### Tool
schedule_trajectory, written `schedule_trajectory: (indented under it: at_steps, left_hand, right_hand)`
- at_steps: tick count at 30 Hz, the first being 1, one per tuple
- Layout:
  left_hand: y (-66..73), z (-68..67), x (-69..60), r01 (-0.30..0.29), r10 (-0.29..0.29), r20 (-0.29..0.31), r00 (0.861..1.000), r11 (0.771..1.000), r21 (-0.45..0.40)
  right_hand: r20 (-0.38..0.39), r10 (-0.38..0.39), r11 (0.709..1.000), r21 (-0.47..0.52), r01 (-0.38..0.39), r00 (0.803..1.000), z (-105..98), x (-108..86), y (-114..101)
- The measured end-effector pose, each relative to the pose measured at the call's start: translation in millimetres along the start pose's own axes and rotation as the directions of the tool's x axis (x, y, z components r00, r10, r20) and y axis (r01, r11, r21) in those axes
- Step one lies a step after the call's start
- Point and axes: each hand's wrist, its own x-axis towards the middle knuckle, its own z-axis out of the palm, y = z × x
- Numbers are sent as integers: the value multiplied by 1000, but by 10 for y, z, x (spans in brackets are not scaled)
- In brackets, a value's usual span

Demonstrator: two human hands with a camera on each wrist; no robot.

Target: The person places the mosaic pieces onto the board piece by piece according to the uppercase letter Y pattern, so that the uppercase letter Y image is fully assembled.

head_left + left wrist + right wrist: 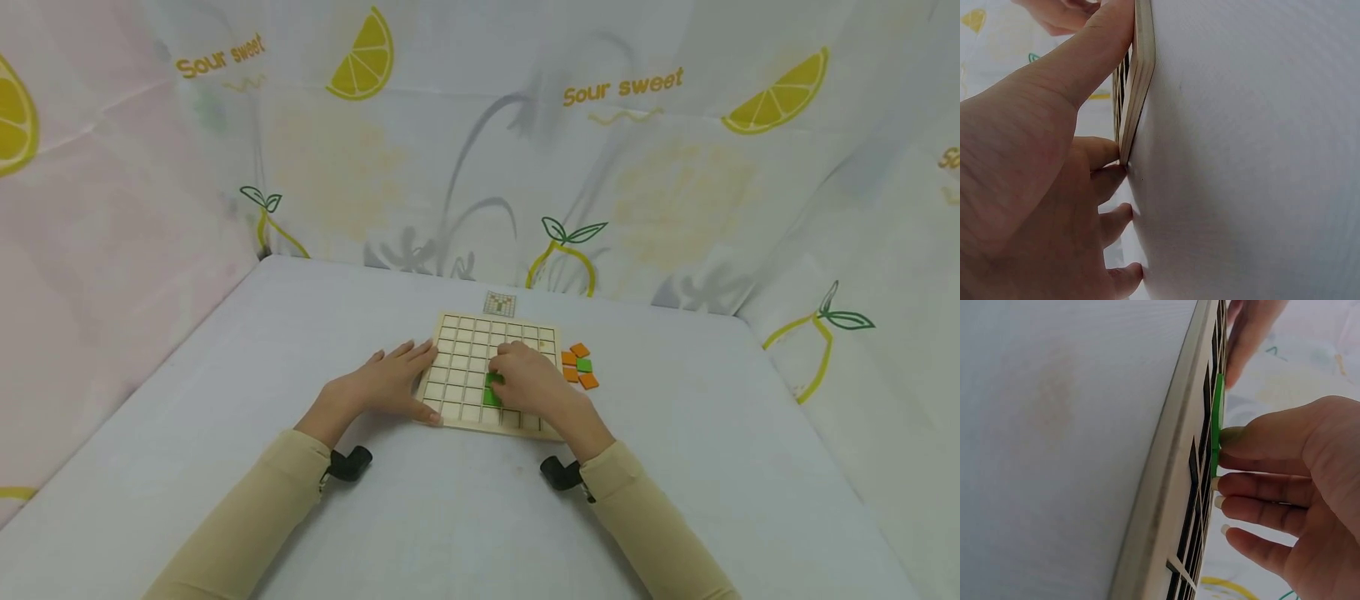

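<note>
A pale wooden grid board lies on the table. Along its left edge, my left hand rests with fingers spread, the thumb at the front corner; the left wrist view shows the thumb against the board's side. Over the board, my right hand has bent fingers and pinches a green square tile. Just in front of that tile, another green tile sits in the grid. In the right wrist view the thumb touches the green piece, and the fingers partly hide it.
Right of the board lie several orange tiles and one green tile. Behind the board is a small printed pattern card. A white cloth covers the table, and a lemon-print curtain stands around it.
</note>
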Motion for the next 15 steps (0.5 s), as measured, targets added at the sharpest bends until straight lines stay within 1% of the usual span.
schedule_trajectory:
  at_steps: [9,15]
  left_hand:
    - [-18,16,0,-3,3,-4,1000,1000,5]
    - [-16,17,-3,1,-1,-4,1000,1000,7]
  right_hand:
    - [-7,-11,1000,-4,11,1000,15,-2,16]
    - [-10,-16,1000,22,16,1000,35,0,31]
